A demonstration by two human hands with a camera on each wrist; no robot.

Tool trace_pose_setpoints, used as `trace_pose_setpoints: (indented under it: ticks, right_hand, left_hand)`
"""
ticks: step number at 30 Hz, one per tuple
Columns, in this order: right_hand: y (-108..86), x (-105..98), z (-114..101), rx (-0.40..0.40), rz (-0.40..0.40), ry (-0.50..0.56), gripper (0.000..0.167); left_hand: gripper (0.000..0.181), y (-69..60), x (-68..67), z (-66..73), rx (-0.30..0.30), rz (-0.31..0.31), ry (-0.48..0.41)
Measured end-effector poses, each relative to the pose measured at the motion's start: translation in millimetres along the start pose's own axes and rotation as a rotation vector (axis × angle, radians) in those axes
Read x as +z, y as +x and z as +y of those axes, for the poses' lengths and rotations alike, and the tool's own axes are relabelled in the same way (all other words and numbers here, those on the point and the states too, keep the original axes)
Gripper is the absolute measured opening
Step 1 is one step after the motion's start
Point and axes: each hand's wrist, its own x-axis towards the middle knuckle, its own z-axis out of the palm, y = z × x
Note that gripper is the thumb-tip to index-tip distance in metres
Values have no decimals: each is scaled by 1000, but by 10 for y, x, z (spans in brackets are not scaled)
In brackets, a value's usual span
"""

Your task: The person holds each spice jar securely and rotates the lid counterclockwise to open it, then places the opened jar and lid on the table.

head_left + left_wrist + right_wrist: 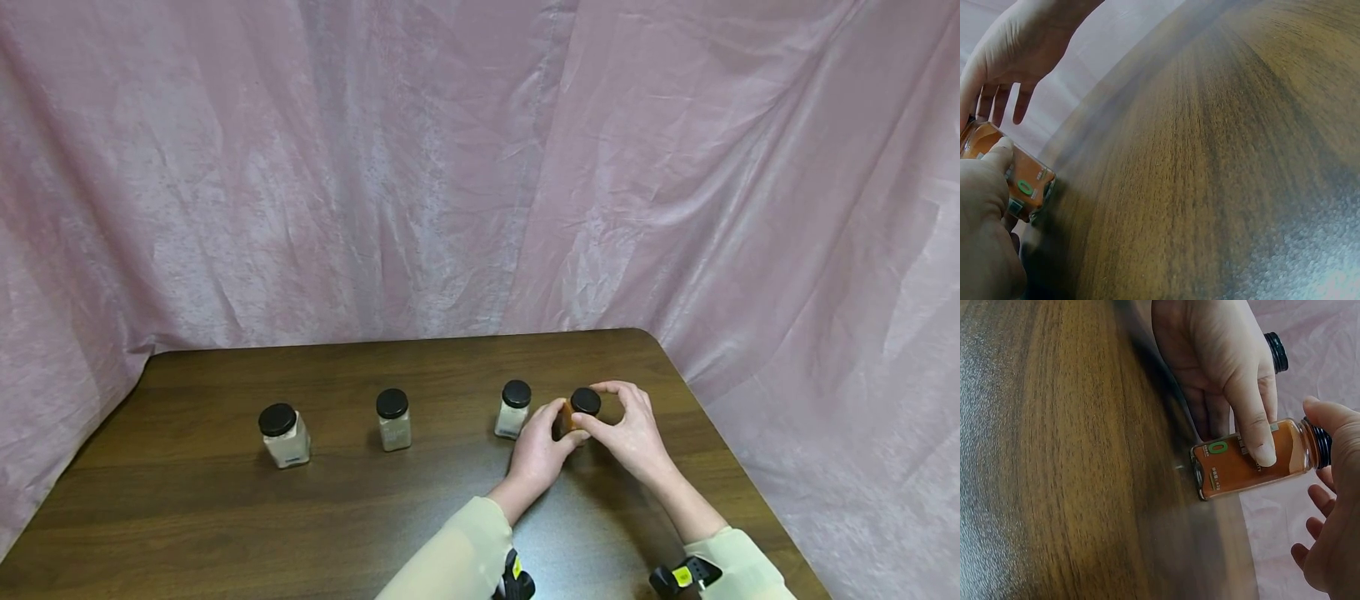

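Observation:
A glass jar of orange-brown powder (1235, 474) with a black lid (586, 401) stands near the right side of the table, between both hands. My left hand (538, 448) grips the jar's body, its thumb lying across the label. Around the lid, my right hand (633, 435) has its thumb and index finger, while its other fingers are spread away from the glass. The left wrist view shows the jar's lower part (1034, 181) with a green mark; its top is cut off there. Whether the base touches the table is unclear.
Just left of the hands is a black-lidded jar of pale contents (512, 418). Two similar jars, one mid-table (395, 432) and one farther left (291, 443), stand on the brown wooden table (225, 517). A pink curtain (420, 183) hangs behind.

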Motion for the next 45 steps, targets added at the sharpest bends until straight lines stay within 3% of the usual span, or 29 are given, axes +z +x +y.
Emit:
trace_pose_setpoints:
  ticks: [11, 23, 37, 45]
  right_hand:
    - [9, 9, -45, 25, 11, 8, 63]
    - [29, 25, -36, 28, 18, -17, 54]
    - [22, 28, -37, -27, -21, 17, 41]
    - [10, 53, -44, -58, -29, 31, 49]
  left_hand:
    - [54, 1, 4, 2, -8, -10, 8]
    - [52, 3, 9, 6, -21, -15, -2]
    - [53, 13, 12, 0, -13, -10, 3]
    - [53, 13, 13, -1, -22, -13, -8]
